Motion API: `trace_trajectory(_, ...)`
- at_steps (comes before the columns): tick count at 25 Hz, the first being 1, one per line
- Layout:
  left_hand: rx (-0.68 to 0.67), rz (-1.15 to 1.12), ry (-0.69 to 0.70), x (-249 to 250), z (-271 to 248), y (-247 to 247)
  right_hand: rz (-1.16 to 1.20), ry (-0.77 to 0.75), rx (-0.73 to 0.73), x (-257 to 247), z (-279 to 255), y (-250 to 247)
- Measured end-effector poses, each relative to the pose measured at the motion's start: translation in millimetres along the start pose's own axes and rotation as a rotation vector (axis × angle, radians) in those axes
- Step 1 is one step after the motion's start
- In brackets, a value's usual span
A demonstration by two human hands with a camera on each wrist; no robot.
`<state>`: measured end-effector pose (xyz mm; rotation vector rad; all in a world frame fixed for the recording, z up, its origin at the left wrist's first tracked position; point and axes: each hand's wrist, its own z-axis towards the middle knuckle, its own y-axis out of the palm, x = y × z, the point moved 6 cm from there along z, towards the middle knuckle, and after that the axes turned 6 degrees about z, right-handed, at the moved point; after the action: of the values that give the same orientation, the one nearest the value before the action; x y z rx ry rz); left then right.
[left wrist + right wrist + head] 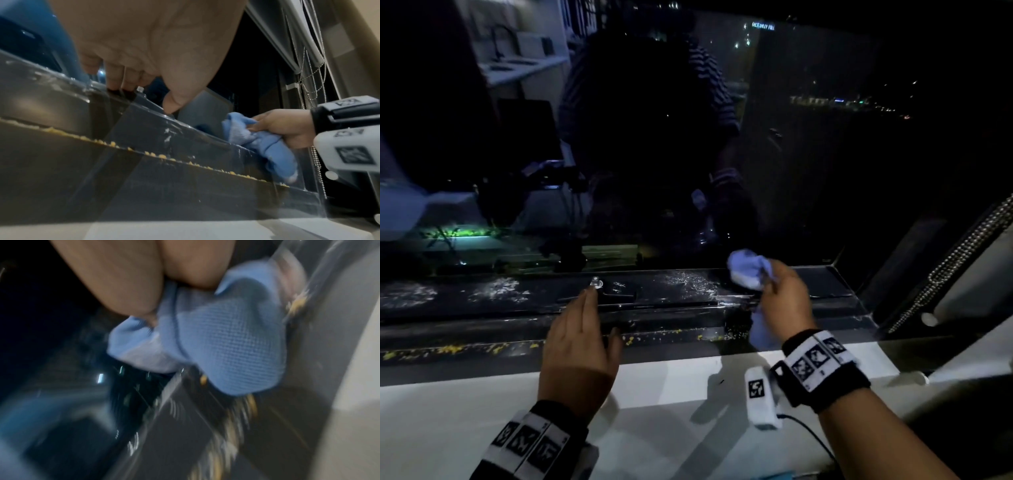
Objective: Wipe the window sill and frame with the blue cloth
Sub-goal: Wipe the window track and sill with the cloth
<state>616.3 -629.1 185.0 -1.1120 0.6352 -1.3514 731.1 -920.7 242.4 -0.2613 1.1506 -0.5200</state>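
Note:
The blue cloth is bunched in my right hand, which grips it over the dark window frame near its right end; one tail of the cloth hangs down over the lower track. My left hand lies flat with straight fingers on the frame's middle, fingertips by a small clear knob. The frame carries white smears, and yellow crumbs line its lower track. The white sill runs below. The right wrist view is motion-blurred.
Dark window glass rises behind the frame, with reflections in it. A beaded blind chain hangs at the right beside the side jamb. A black cable trails from my right wrist over the sill.

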Motion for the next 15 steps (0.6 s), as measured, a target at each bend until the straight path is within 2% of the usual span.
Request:
trace_trajectory(2, -0.015, 0.018, 0.007, -1, 2, -2, -0.082, -0.039, 0.168, 14, 10, -26)
trace_trajectory(3, -0.022, 0.025, 0.012, -3, 2, -2, -0.186, -0.063, 0.196, 22, 8, -28)
trace_trajectory(6, -0.035, 0.033, 0.027, -5, 4, -1, -0.39, -0.138, 0.06, 32, -16, 5)
trace_trajectory(8, -0.034, 0.036, 0.033, -5, 5, -1, -0.33, -0.164, -0.041, 25, -29, 33)
trace_trajectory(12, -0.026, 0.032, 0.033, -3, 6, -2, -0.213, -0.24, -0.155, -7, -44, 68)
trace_trajectory(14, -0.026, 0.037, 0.037, -2, 6, -4, -0.11, -0.211, -0.205, -11, -41, 70)
trace_trajectory(15, -0.026, 0.038, 0.043, -2, 6, -4, -0.03, -0.14, -0.201, -7, -35, 64)
